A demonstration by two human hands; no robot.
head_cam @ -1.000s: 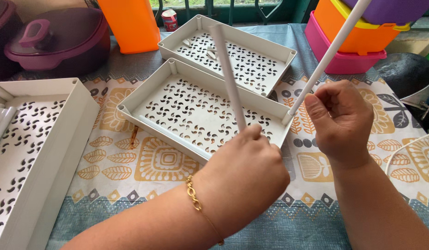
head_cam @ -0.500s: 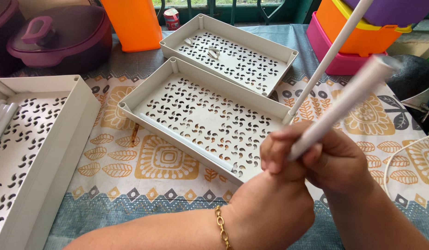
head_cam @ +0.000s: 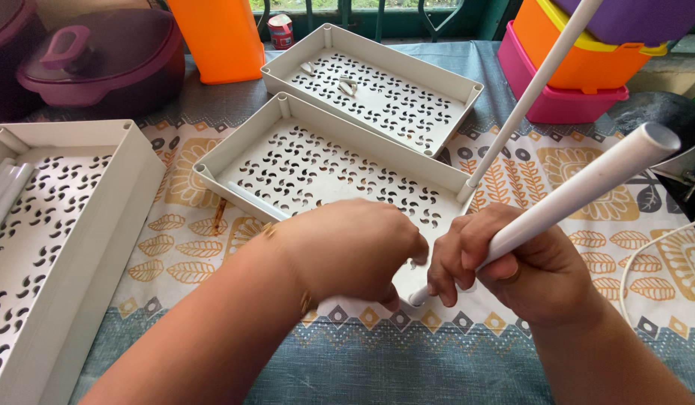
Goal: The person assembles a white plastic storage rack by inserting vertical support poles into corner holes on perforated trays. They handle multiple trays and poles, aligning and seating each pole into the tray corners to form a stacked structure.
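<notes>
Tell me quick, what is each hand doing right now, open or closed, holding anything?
Left hand: curled, palm down over the near corner of the middle tray; whether it grips anything cannot be told.
Right hand: closed around a white tube.

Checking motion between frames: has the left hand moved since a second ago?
Yes. The left hand has dropped toward the near edge of the middle tray, beside the right hand.

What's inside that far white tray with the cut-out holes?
A few small pale pieces lie inside the far tray near its back end; what they are is too small to tell. The rest of its perforated floor shows bare, nothing covering it.
</notes>
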